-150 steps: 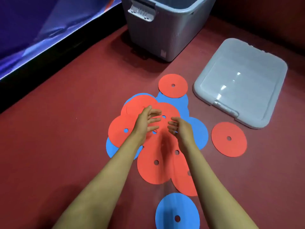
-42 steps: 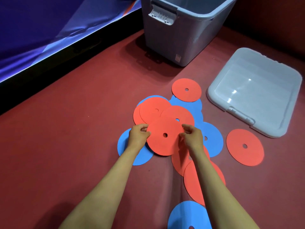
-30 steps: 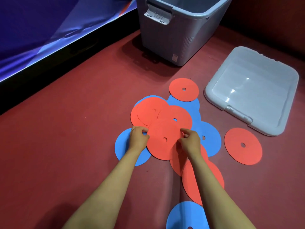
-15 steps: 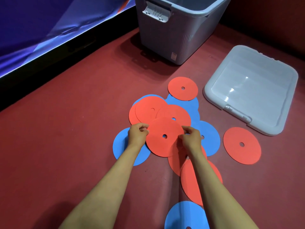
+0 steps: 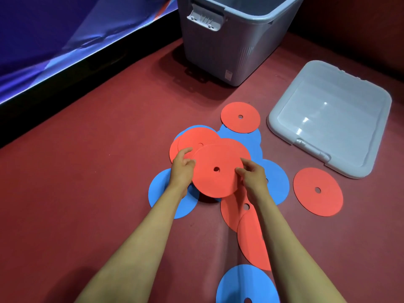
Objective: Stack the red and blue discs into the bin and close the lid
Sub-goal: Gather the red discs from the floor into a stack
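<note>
Several red and blue discs with centre holes lie overlapping on the red floor. I hold one red disc [image 5: 216,171] lifted slightly over the pile. My left hand [image 5: 182,169] grips its left edge and my right hand [image 5: 253,178] pinches its right edge. Under it lie more red discs [image 5: 196,138] and blue discs [image 5: 161,193]. Single red discs lie apart at the far side [image 5: 240,117] and at the right [image 5: 318,190]. A blue disc [image 5: 247,285] lies nearest me. The open grey bin [image 5: 229,36] stands beyond the pile. Its grey lid [image 5: 328,119] lies flat at the right.
A dark ledge with blue sheeting [image 5: 65,40] runs along the left side. Two more red discs [image 5: 251,241] lie under my right forearm. Dark red floor [image 5: 87,171] stretches left of the pile.
The red disc between my hands has risen off the pile and shifted a little away from me, over the other red discs. My left fingers have spread at its edge.
</note>
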Available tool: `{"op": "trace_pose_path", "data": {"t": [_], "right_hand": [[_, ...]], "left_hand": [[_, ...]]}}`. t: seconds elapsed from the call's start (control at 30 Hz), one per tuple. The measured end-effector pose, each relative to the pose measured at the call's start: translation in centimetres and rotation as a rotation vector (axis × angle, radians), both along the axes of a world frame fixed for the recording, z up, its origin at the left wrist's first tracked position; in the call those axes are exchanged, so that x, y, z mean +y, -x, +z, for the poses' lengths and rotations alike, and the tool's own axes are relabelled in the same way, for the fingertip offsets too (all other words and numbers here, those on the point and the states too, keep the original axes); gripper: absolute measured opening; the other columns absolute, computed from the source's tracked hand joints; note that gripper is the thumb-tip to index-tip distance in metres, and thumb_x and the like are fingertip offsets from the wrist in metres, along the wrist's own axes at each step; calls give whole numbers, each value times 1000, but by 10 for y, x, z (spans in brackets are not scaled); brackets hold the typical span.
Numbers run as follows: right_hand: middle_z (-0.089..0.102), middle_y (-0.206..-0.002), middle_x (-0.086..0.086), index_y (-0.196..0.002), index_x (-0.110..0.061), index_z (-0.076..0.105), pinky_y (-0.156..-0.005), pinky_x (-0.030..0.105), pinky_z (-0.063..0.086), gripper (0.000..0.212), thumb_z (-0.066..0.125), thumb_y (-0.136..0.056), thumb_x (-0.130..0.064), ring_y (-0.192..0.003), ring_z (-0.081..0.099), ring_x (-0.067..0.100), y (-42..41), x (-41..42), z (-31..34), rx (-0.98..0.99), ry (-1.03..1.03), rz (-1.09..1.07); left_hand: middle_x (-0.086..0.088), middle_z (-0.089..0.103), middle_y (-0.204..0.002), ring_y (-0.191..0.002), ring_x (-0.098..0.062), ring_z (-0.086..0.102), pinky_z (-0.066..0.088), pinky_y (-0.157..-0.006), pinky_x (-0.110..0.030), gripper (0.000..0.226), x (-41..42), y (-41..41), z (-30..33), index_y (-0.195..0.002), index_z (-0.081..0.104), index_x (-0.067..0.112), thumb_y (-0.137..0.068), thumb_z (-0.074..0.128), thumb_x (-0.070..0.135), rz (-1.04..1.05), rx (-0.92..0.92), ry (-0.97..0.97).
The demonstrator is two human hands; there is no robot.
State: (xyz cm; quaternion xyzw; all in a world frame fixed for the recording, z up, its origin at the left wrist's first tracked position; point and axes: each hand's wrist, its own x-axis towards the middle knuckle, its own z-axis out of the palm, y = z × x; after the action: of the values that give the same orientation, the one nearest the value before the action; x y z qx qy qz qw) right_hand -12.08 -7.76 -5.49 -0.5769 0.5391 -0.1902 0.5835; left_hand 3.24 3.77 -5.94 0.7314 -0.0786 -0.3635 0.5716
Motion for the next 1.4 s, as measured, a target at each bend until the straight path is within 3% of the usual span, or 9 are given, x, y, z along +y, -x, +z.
{"op": "trace_pose_path", "data": {"t": [0.1,0.23,0.37,0.57,0.67,0.77,0.93,1.1,1.4], "right_hand": [[67,-105,7,-125,-5,62,-93,34,49,43,57,-84,8,-96,61,18,3,-4,-1,9,8,-11],[60,-129,10,-134,-5,54,-105,43,44,55,58,-81,6,-118,57,24,6,-9,0,103,11,16],[68,-116,5,-125,-20,62,-95,52,49,62,56,-63,-18,-106,64,27,4,-19,-5,209,70,-7],[73,-100,7,-111,-14,70,-84,45,55,44,57,-71,-3,-93,67,28,0,-33,-3,227,126,-79],[74,-100,8,-107,-11,71,-85,39,54,39,57,-73,-1,-94,68,28,-3,-43,-7,260,157,-65],[72,-102,9,-108,-8,69,-83,34,51,39,56,-73,2,-97,66,28,-4,-53,-12,277,181,-24],[70,-114,11,-123,-8,63,-81,24,42,54,57,-71,3,-105,64,29,-6,-52,-21,349,235,72],[70,-112,11,-125,-12,62,-81,25,44,57,57,-71,2,-97,64,26,-5,-55,-22,344,199,85],[64,-116,5,-124,-8,61,-84,27,46,53,54,-74,7,-103,61,20,-5,-50,-12,197,185,48]], "left_hand": [[-8,69,-108,-89,-19,62,51,-84,-39,33,-3,4,2,-123,60,15,-96,47,2,-63,32,46],[-5,66,-115,-108,-18,61,50,-100,-40,39,-9,8,0,-127,61,12,-93,49,-3,-119,-20,-1],[-2,66,-102,-95,-19,62,52,-94,-35,44,-24,9,4,-127,63,16,-88,54,-2,-126,-129,-86],[-14,71,-96,-90,-35,68,55,-87,-47,37,-47,0,-4,-120,64,17,-84,62,10,-171,-226,-218],[-11,71,-92,-83,-29,66,56,-85,-42,28,-58,0,-7,-110,70,12,-82,64,8,-178,-289,-214],[-10,69,-109,-104,-24,59,43,-91,-27,33,-70,0,-14,-114,70,9,-83,63,5,-265,-415,-257],[-15,66,-115,-116,-34,50,37,-98,-33,41,-73,-2,-29,-116,70,8,-78,56,2,-366,-547,-402],[-19,69,-96,-85,-28,60,47,-78,-34,29,-70,-3,-21,-97,71,1,-75,54,-6,-299,-435,-262],[-8,64,-100,-97,-22,63,53,-94,-39,44,-63,2,-18,-114,66,0,-74,57,-19,-78,-138,-95]]}}
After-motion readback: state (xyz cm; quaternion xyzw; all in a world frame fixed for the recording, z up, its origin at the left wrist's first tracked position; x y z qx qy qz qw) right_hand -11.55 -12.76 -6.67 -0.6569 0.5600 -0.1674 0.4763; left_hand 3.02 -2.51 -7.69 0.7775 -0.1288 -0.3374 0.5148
